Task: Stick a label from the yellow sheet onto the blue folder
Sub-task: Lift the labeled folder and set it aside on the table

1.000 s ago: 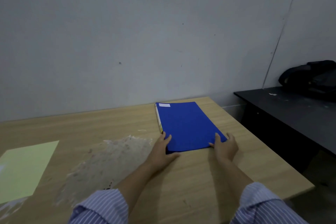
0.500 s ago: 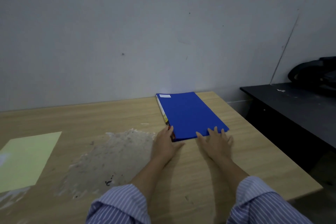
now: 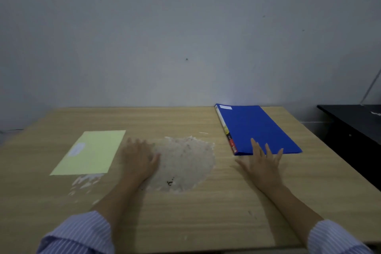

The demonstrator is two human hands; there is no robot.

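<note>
- The yellow label sheet [image 3: 88, 151] lies flat on the wooden table [image 3: 185, 216], at about 9 o'clock from the centre of the table. One pale oval label [image 3: 76, 149] shows on it, at the left part of the sheet.
- The left hand [image 3: 138, 155] is just beside the right edge of the sheet, at its 3 o'clock. It is blurred, the palm faces down, the fingers [image 3: 134, 142] are loosely spread and hold nothing. If it touches the sheet, I cannot tell.
- A rough worn patch [image 3: 185, 163] of the table top is between the two hands.
- The right hand [image 3: 262, 164] lies flat with fingers wide apart; the fingertips rest on the near edge of the blue folder [image 3: 255, 128] and grip nothing.
- The folder lies closed at 2 o'clock, well apart from the sheet. A small white label [image 3: 225, 107] is already on its far corner.
- I judge the step is the reach for the sheet. The next move calls for a fine pinch to lift the edge of one label while the sheet stays flat.
</note>
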